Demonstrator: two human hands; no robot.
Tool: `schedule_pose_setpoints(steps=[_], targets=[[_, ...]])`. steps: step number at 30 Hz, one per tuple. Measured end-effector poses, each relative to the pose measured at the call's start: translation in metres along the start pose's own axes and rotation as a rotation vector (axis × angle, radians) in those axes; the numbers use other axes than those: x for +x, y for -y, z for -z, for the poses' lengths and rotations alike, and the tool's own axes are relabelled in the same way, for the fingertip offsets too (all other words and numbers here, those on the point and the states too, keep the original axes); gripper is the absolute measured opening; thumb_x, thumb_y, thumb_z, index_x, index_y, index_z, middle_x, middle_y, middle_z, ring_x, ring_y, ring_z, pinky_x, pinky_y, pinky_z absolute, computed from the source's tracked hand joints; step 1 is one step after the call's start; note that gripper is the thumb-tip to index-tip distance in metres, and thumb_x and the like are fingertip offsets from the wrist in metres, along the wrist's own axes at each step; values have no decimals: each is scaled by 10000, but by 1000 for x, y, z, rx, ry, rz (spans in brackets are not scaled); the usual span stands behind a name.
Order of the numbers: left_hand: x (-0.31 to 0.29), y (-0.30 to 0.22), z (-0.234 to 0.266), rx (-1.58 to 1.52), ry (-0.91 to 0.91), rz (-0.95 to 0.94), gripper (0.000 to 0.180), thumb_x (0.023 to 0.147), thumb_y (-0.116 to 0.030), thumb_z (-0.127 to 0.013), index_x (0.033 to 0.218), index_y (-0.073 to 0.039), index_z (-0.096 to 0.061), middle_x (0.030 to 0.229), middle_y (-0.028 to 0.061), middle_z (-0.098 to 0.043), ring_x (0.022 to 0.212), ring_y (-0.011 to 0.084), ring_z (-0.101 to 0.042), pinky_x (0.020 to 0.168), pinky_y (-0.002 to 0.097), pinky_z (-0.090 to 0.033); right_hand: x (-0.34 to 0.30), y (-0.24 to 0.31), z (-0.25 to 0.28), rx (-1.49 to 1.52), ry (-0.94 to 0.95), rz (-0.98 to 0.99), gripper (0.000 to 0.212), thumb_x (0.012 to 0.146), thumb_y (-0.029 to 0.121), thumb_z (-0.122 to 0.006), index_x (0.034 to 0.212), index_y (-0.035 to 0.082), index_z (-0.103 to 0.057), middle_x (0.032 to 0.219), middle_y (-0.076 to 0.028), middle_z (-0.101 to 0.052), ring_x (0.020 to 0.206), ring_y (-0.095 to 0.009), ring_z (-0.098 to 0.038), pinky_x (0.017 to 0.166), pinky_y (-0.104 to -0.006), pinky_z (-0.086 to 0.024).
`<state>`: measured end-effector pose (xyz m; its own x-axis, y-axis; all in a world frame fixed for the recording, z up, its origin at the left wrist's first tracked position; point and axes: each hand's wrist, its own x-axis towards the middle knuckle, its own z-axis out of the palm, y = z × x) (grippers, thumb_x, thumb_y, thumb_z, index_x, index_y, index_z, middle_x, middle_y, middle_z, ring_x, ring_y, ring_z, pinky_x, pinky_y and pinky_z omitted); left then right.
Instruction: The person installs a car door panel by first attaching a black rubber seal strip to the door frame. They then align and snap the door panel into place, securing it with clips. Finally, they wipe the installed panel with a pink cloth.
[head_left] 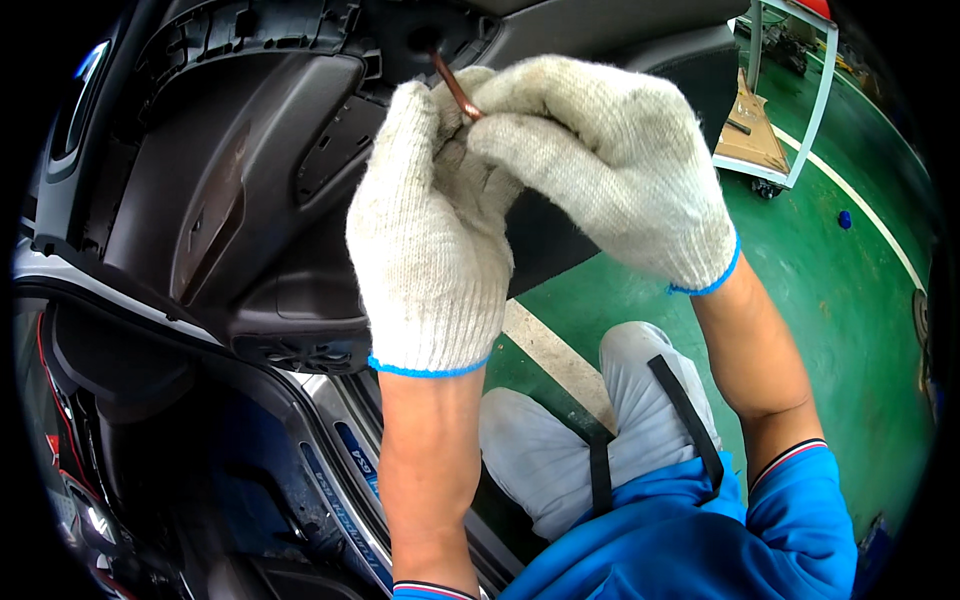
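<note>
1. At the upper middle of my head view, near a dark round opening in the car door trim panel: copper-coloured rod, slanted, its upper end toward that opening; contact unclear to me.
2. Right hand, white knit glove: thumb and forefinger pinched together on the rod's lower end.
3. Left hand, gloved likewise: fingers half curled, thumb raised, just beside the rod. I cannot tell whether it grips anything.
4. Lower left, I log the door sill.
5. Upper right: white-framed wheeled cart bearing cardboard, on green floor.
</note>
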<state>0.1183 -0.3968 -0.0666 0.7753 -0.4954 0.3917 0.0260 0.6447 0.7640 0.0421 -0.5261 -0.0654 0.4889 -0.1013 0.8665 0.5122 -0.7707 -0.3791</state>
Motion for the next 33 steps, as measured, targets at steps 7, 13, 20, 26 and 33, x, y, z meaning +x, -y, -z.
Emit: schedule_pose_setpoints(steps=[7, 13, 20, 26, 33], targets=[[-5, 2, 10, -25, 39, 9, 520, 1061, -378, -552, 1304, 81, -588, 1236, 240, -635, 1164, 340, -650, 989, 464, -555, 7, -1, -4, 13, 2, -48, 232, 955, 238, -705, 1072, 44, -755, 897, -109, -746, 800, -196, -733, 729, -315, -583], [-5, -2, 16, -14, 6, 50, 524, 1060, -378, -554, 1307, 83, -583, 1250, 247, -629, 1198, 348, -633, 1006, 471, -544, 12, -7, -11, -38, -17, -6, 235, 971, 244, -669, 1039, 30, -738, 861, -110, -718, 769, -189, -716, 685, -323, -566], [-4, -2, 17, -48, -26, 71, 510, 1053, -386, -571, 1288, 66, -593, 1247, 230, -634, 1161, 342, -635, 1001, 471, -534, 16, -9, -10, -122, -25, 65, 279, 952, 289, -638, 1054, 49, -736, 875, -128, -722, 809, -285, -724, 735, -370, -576], [-2, 1, 17, -68, 20, 79, 489, 1047, -374, -580, 1283, 53, -598, 1241, 207, -641, 1153, 335, -634, 994, 460, -530, 19, -5, -5, -307, -79, 158, 230, 930, 234, -696, 1052, 46, -745, 924, -110, -726, 796, -214, -729, 730, -327, -582], [-6, -6, 11, 40, 59, 17, 480, 1080, -375, -513, 1277, 53, -602, 1199, 186, -677, 1118, 308, -679, 936, 429, -562, 30, 13, -11, -156, -74, -16, 223, 890, 164, -690, 1078, 48, -724, 881, -145, -733, 805, -266, -738, 740, -352, -584]])
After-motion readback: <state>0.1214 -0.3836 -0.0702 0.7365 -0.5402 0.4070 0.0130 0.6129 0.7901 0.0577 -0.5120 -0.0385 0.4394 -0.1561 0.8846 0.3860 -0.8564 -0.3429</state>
